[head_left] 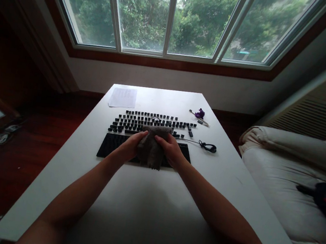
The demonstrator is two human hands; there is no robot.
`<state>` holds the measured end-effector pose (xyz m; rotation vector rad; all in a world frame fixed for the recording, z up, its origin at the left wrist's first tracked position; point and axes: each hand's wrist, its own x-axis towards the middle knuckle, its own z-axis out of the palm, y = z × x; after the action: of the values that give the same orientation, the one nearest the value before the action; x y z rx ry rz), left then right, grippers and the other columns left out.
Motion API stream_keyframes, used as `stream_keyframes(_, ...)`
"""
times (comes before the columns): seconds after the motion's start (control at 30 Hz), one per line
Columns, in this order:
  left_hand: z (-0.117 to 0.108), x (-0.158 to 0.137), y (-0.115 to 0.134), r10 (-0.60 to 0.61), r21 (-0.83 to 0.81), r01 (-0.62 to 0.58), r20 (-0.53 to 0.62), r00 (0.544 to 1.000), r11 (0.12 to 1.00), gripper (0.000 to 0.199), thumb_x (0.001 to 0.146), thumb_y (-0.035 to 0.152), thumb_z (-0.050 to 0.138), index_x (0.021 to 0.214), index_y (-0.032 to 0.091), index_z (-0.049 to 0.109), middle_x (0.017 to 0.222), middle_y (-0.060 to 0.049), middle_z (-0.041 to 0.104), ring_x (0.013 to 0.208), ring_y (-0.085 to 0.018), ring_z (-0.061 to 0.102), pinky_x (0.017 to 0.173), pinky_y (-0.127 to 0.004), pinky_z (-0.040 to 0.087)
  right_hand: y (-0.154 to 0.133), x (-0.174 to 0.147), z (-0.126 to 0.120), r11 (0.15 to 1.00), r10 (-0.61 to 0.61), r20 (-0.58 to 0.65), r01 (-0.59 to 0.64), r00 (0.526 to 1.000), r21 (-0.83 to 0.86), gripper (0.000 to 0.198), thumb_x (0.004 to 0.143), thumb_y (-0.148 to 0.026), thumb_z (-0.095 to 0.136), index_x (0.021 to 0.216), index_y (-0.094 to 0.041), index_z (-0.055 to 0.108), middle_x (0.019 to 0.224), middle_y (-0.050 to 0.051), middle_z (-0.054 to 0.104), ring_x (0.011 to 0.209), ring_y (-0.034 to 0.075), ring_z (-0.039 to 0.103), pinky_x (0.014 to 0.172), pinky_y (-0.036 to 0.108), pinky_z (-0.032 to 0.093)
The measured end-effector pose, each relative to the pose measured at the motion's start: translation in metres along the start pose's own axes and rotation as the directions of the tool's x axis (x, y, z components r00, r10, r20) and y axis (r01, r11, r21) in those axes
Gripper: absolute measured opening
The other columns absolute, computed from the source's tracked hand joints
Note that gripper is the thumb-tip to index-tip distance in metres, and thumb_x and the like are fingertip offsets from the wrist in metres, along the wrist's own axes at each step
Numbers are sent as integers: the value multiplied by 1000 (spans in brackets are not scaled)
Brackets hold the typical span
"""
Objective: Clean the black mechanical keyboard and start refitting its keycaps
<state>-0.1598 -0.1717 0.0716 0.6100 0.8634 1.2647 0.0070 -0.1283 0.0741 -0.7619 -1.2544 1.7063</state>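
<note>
A grey-brown cloth (152,148) is held up between my two hands, over the middle of a black keyboard base (113,144). My left hand (133,145) is closed on the cloth's left side, thumb on top. On the right side, my right hand (172,149) pinches it the same way. The cloth hangs down toward me and hides the centre of the keyboard. Behind it, loose black keycaps (134,122) lie in rows on the white table. Whether the cloth touches the keyboard, I cannot tell.
A coiled black cable (207,146) lies right of the keycaps. Farther back are a purple item (200,113) and some thin tools (203,122). Paper (123,97) lies at the far left of the white table (145,211). A cushioned seat (275,184) stands beyond the right edge.
</note>
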Motion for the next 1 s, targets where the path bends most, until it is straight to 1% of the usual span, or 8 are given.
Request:
stream_keyframes(0.17, -1, -3, 4, 112, 54, -110, -47, 993, 993, 45, 76, 32, 80, 116, 18, 66, 95, -5, 74, 79, -18, 70, 71, -28, 56, -6, 0, 0, 999, 28, -20, -28, 999, -27, 36, 71, -42, 82, 94, -19, 69, 93, 5, 73, 83, 21, 67, 75, 34, 54)
stream_keyframes(0.3, -3, -6, 15, 209, 138, -199, -58, 976, 970, 44, 75, 34, 79, 115, 19, 67, 95, -4, 74, 83, -19, 69, 72, -28, 55, -9, -1, -4, 999, 38, 22, -38, 999, -3, 36, 72, -42, 82, 97, -20, 69, 83, 3, 70, 68, 16, 62, 59, 28, 50)
stream_keyframes(0.47, -5, -20, 31, 353, 168, -350, 12, 935, 921, 31, 78, 32, 75, 107, 22, 68, 86, -1, 70, 79, -18, 67, 68, -27, 53, -13, -6, -18, 995, -76, 262, 55, 962, 88, 26, 77, -44, 77, 90, -22, 71, 61, -3, 53, 48, 11, 47, 45, 25, 41)
stream_keyframes(0.6, -6, -30, 39, 352, 187, -378, 158, 923, 907, 14, 82, 31, 69, 87, 20, 63, 68, 2, 59, 56, -12, 55, 50, -22, 43, -23, -9, -25, 992, -121, 405, 99, 906, 75, 15, 79, -36, 74, 81, -21, 71, 75, 2, 61, 60, 14, 53, 53, 27, 43)
stream_keyframes(0.7, -6, -30, 40, 345, 179, -389, 232, 910, 904, 13, 85, 28, 62, 78, 19, 55, 66, 2, 55, 51, -10, 48, 45, -21, 36, -31, -8, -25, 988, -157, 399, 143, 904, 63, 10, 80, -30, 68, 78, -21, 70, 78, 3, 60, 70, 15, 55, 63, 29, 44)
stream_keyframes(0.83, -3, -23, 40, 369, 194, -416, 240, 898, 888, 16, 84, 35, 54, 80, 20, 54, 74, -1, 54, 62, -13, 50, 53, -25, 40, -33, -5, -24, 977, -195, 386, 215, 902, -8, 18, 83, -37, 59, 79, -20, 66, 80, 2, 55, 76, 17, 50, 68, 31, 41)
stream_keyframes(0.9, -2, -19, 38, 421, 327, -467, 203, 884, 821, 19, 83, 37, 59, 78, 20, 54, 76, 0, 52, 67, -14, 48, 58, -25, 40, -30, -3, -22, 953, -228, 311, 277, 923, -123, 20, 84, -40, 61, 77, -21, 61, 76, 0, 50, 74, 16, 45, 67, 30, 39)
stream_keyframes(1.0, 2, -17, 33, 541, 566, -518, 145, 828, 641, 21, 79, 30, 71, 75, 20, 53, 77, 1, 49, 69, -13, 43, 63, -24, 37, -23, -2, -16, 908, -251, 197, 301, 948, -291, 23, 81, -40, 71, 82, -23, 57, 75, -2, 47, 70, 15, 42, 65, 28, 38)
